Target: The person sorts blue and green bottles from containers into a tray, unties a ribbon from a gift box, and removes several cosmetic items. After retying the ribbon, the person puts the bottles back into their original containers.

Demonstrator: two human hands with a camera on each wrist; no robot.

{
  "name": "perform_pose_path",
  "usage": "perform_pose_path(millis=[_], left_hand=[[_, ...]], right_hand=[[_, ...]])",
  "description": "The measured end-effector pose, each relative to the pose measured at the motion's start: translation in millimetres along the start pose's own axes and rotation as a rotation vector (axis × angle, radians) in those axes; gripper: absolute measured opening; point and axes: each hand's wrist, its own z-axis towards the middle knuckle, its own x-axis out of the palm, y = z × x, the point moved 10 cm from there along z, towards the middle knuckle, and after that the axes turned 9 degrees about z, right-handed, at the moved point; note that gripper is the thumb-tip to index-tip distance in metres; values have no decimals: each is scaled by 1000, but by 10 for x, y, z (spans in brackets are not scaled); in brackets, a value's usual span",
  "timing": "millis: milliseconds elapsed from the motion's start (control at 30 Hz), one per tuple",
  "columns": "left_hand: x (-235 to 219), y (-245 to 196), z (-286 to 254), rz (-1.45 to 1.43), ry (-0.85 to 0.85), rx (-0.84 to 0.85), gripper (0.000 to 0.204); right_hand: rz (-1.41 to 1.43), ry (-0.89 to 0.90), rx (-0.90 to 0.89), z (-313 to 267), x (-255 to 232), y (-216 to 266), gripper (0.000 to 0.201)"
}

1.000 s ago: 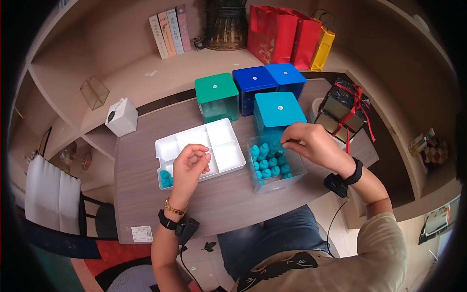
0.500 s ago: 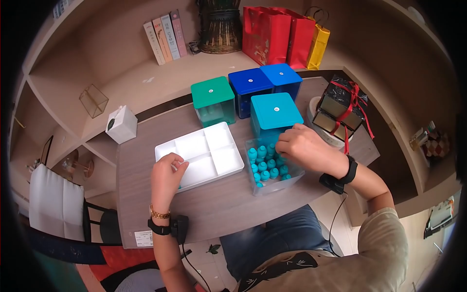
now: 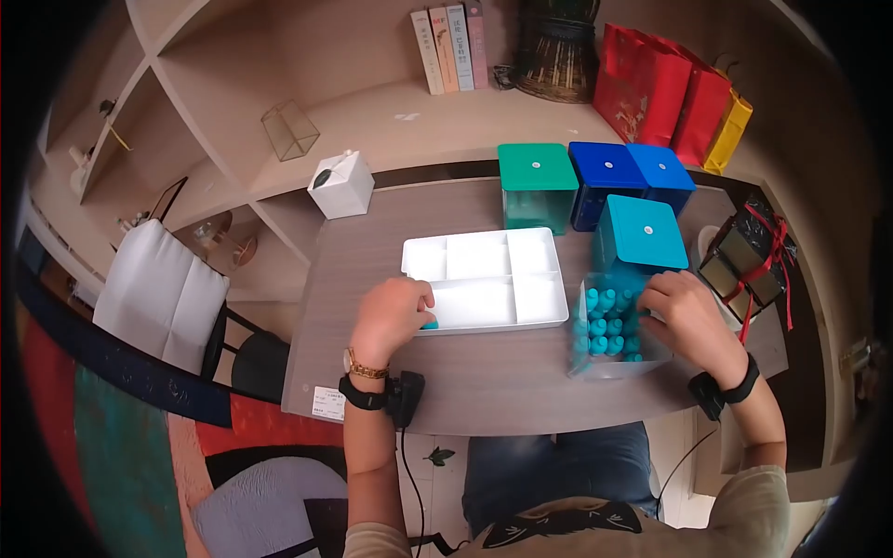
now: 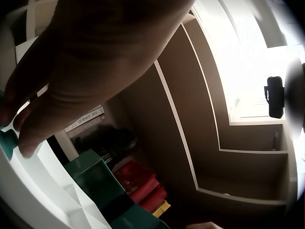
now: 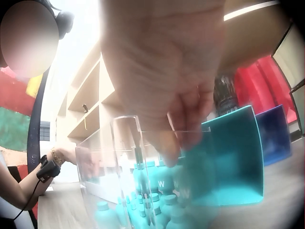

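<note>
My left hand [image 3: 393,314] reaches over the front left corner of a white divided tray [image 3: 535,325]. Its thumb and fingers pinch a small teal bottle [image 4: 7,143], mostly hidden behind the hand in the head view. Several teal bottles [image 3: 598,327] stand upright in a clear open box [image 3: 609,370] to the tray's right. My right hand [image 3: 693,321] bends over this box's right side, fingertips down among the bottle tops in the right wrist view. I cannot tell whether it grips a bottle. A teal-lidded box [image 3: 642,232] stands right behind the clear one.
Behind are a green-lidded box [image 3: 538,167], a dark blue one [image 3: 606,163] and a lighter blue one [image 3: 662,167]. Ribbon-tied black boxes [image 3: 752,246] stand at the right. A white cube-shaped box [image 3: 342,191] sits at the back left, and red bags [image 3: 642,84] on the shelf.
My left hand has moved left and down to the bottles at the tray's corner. The right hand has lowered over the clear box. The head view has swung left.
</note>
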Motion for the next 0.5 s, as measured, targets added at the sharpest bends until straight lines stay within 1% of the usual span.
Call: perform_pose_path(millis=[100,167,233,300,400,500], left_hand=[[112,-21,11,43,21,34,16],[137,-27,30,25,-1,64,15],[113,-56,35,-3,-29,78,15],[-19,-185,27,-44,-63,74,16],[-135,-333,104,-258,-216,165,10],[-49,-455,178,-655,-118,144,11]], right_hand=[[44,-39,-3,6,-79,37,22],[62,-66,-13,-2,-125,57,22],[72,-94,-31,7,-170,104,21],[72,-100,-57,20,-208,175,21],[116,-115,-90,69,-235,281,22],[231,-116,-129,172,-215,447,27]])
